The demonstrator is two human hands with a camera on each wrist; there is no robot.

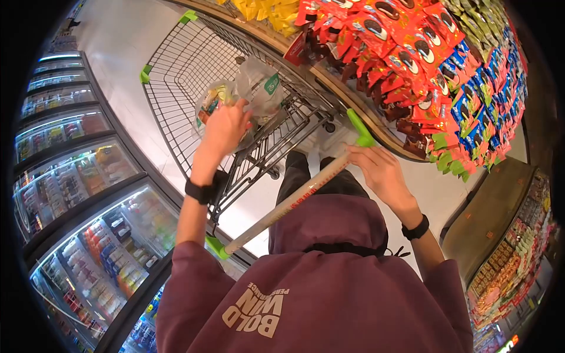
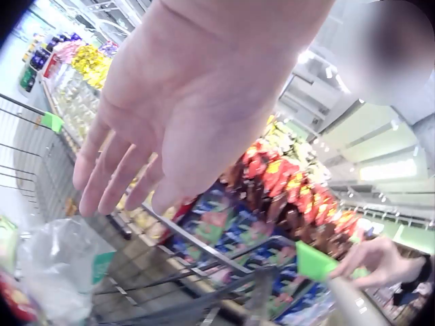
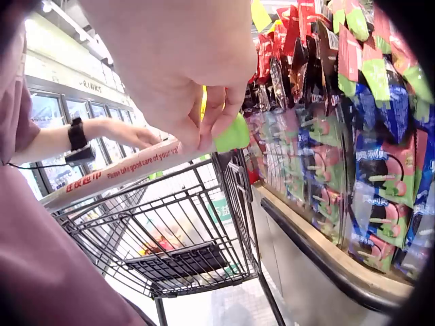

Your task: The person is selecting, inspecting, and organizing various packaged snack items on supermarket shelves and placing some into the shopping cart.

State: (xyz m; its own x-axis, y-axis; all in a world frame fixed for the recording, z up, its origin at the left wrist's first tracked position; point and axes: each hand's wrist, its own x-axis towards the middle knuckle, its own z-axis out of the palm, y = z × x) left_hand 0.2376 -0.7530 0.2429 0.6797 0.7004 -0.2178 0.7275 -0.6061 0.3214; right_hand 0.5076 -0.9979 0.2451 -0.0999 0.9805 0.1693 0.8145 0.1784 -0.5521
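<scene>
Fingers of our left hand hang slightly apart, holding nothing, near the translucent plastic bags in our wire shopping cart. We reach past the handle, probably because the bags lie forward of it. Our right hand grips the handle beside a green end cap, likely to steady the cart. The bags sit below our left fingers. Glass-door refrigerators line our left, packaged snacks our right.

A supermarket aisle — glass-doored, lit display fridges line one side. Shiny red snack packets fill a display opposite a black wire shopping cart.
</scene>
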